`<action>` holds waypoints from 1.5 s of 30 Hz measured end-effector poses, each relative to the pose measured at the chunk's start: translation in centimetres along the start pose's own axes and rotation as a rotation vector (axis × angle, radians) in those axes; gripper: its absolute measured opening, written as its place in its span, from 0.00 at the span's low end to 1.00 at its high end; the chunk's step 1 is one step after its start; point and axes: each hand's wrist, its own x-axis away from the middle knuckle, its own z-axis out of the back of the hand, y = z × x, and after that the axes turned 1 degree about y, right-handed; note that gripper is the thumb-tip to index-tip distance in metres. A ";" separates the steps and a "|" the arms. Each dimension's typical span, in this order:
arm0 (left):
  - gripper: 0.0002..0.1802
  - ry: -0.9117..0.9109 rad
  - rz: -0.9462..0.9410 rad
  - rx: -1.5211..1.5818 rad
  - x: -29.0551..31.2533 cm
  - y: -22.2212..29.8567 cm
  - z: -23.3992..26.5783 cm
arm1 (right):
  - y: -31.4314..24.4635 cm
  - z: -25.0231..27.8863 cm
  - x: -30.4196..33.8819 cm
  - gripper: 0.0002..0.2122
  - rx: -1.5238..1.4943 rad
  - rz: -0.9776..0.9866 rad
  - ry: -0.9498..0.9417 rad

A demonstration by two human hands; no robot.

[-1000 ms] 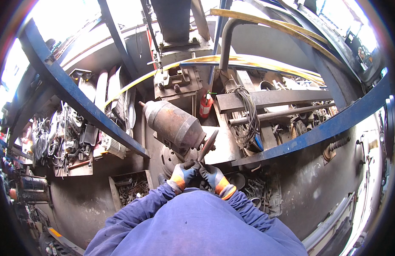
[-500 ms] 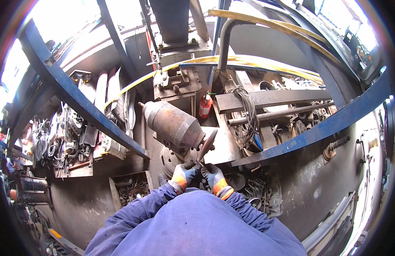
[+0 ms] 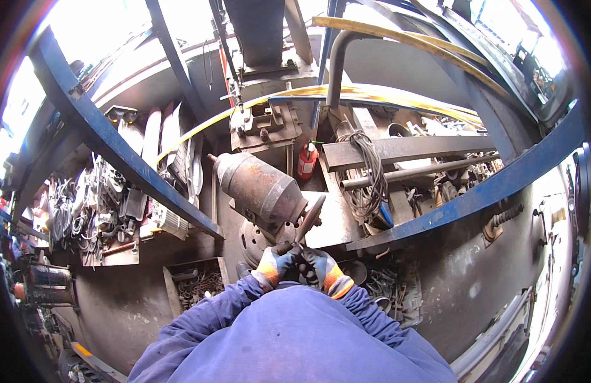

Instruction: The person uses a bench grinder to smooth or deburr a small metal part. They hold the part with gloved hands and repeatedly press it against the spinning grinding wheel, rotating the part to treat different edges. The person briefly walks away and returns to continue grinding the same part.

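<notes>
In front of my belly, my left hand (image 3: 278, 260) and my right hand (image 3: 319, 263) are close together in grey-blue gloves with orange cuffs. The fingers of both are curled inward. Whatever they grip is dark, small and mostly hidden between the gloves. Just beyond them a brown, tapered metal piece (image 3: 311, 218) slants up and to the right, its lower end near my fingertips; I cannot tell if they touch it. Behind it lies a large rusty metal cylinder (image 3: 258, 185), tilted over a round plate with holes (image 3: 251, 237).
A red fire extinguisher (image 3: 307, 159) stands behind the cylinder. Coiled cable (image 3: 367, 185) hangs over a steel beam (image 3: 404, 149) at right. Blue frame bars (image 3: 126, 153) flank the workplace. Boxes of metal scraps (image 3: 196, 281) sit on the floor at both sides.
Both hands stay in nearly the same place. The fingers of my right hand have shifted slightly; the metal pieces around them have not visibly moved.
</notes>
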 end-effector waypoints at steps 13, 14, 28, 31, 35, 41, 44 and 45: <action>0.15 0.086 0.022 0.077 -1.0 -1.4 -0.7 | 4.3 2.0 -5.0 0.15 0.612 0.514 0.315; 0.14 0.101 -0.005 0.027 -1.3 -1.8 -0.3 | 4.2 1.8 -4.9 0.16 0.618 0.525 0.324; 0.15 0.190 -0.107 -0.190 -1.5 -1.6 0.0 | 4.7 0.7 -3.9 0.14 -0.111 0.229 -0.046; 0.14 0.156 -0.114 -0.200 -1.9 -1.6 0.2 | 4.8 0.7 -4.1 0.14 -0.212 0.199 -0.047; 0.14 0.149 -0.140 -0.275 -1.5 -0.9 0.0 | 3.9 0.0 -3.0 0.15 -0.208 0.273 -0.085; 0.17 0.133 -0.131 -0.187 -1.4 -1.6 0.5 | 6.2 1.2 -4.9 0.16 -0.113 0.335 -0.080; 0.19 0.088 -0.061 -0.133 0.0 0.1 0.3 | 6.6 1.4 -4.4 0.17 -0.082 0.385 -0.078; 0.20 0.087 -0.071 -0.146 0.6 0.6 0.3 | 5.9 0.9 -3.5 0.17 -0.137 0.377 -0.137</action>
